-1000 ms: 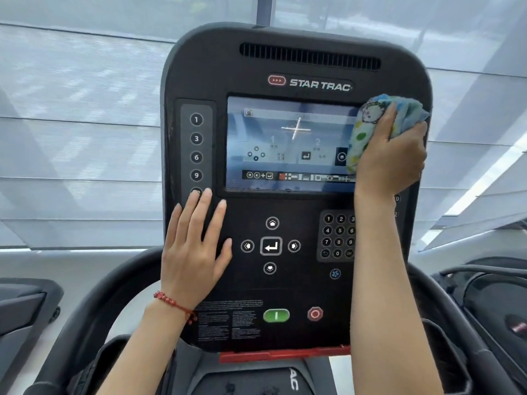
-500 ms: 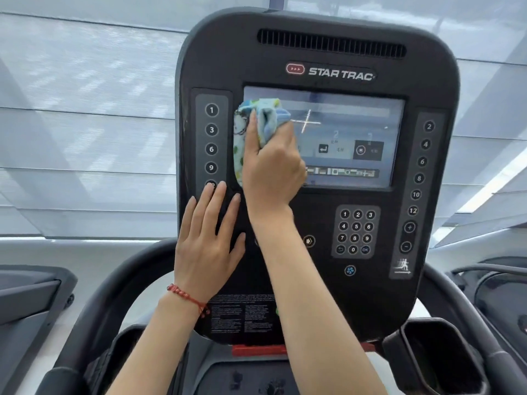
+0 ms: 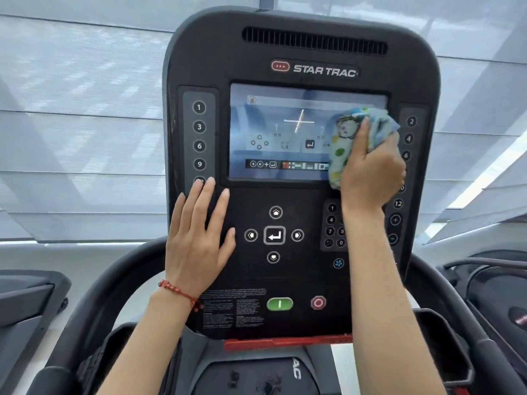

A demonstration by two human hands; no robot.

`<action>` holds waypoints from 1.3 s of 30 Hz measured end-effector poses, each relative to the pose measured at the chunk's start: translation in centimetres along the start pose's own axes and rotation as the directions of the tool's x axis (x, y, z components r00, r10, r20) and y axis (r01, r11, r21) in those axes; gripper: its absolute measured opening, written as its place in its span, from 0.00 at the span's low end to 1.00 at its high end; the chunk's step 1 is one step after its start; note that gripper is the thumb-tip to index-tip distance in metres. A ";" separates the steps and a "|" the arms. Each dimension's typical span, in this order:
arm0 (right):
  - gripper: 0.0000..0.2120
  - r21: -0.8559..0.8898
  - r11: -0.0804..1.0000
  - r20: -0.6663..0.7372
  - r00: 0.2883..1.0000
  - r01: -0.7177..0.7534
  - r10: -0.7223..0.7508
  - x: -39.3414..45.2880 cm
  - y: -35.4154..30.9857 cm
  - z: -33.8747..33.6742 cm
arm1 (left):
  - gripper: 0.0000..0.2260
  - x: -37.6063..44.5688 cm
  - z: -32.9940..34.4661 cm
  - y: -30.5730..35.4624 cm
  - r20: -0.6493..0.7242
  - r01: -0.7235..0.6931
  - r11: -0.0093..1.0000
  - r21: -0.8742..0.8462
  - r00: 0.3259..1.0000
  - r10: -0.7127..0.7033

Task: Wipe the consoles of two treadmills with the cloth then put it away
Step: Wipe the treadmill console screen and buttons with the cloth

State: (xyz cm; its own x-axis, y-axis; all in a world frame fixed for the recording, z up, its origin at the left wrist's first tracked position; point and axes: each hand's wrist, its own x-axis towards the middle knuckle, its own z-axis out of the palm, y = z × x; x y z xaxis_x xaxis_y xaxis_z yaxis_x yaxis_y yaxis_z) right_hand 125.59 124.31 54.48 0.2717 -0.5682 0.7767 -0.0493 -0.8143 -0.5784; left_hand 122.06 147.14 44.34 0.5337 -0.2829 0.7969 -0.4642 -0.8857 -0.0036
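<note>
Black plastic fills most of the view: the treadmill console [image 3: 302, 195] stands upright in the middle, with grey window blinds [image 3: 79, 124] behind it and the curved handrail [image 3: 94, 297] sweeping round its near side. Parts of neighbouring machines show at the far left and far right edges; whether either has been wiped cannot be told.

On the console, the lit screen [image 3: 279, 132] sits in the upper half, flanked by numbered button strips. The left hand [image 3: 196, 240] lies flat against the panel just below the screen's left corner, fingers straight and slightly spread, bracing; it is where it was a second ago.

What has changed is the right hand [image 3: 370, 169]. Half a second ago it was at the screen's left edge; now it is back at the right edge, where it also was a second ago. So the hand is sweeping side to side across the glass. Its fingers are curled round the bunched, patterned cloth [image 3: 345, 143], pressing the wad against the screen's right edge and lower right corner.

I judge the step in hand to be the screen wipe on this console, mid-pass. The keypad [image 3: 332, 223], the arrow buttons [image 3: 274, 235] and the green [image 3: 280, 304] and red [image 3: 318, 303] buttons lower down look not yet reached, so the task seems well short of its end.
</note>
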 end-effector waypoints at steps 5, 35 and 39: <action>0.22 -0.021 0.991 -0.052 0.990 -0.131 0.130 1.3 1.6 -0.9 | 0.21 0.0 -0.1 -0.2 0.003 -0.011 1.000 -0.003 1.000 0.011; 0.18 0.168 0.959 0.081 0.967 0.227 -0.243 -1.5 -10.2 4.5 | 0.21 0.1 -0.3 -0.1 0.008 0.013 1.000 0.013 1.000 -0.013; 0.21 0.133 0.980 0.147 0.975 0.146 -0.166 0.1 -6.7 3.1 | 0.21 0.2 -0.5 0.1 0.022 0.017 0.999 0.029 1.000 -0.018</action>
State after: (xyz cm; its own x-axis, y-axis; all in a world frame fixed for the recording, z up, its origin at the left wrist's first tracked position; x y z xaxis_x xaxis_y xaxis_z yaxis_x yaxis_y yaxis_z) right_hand 128.93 130.12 57.67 0.4148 -0.4017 0.8164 0.1188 -0.8657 -0.4863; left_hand 121.77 147.21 44.78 0.5571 -0.2751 0.7835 -0.4344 -0.9007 -0.0074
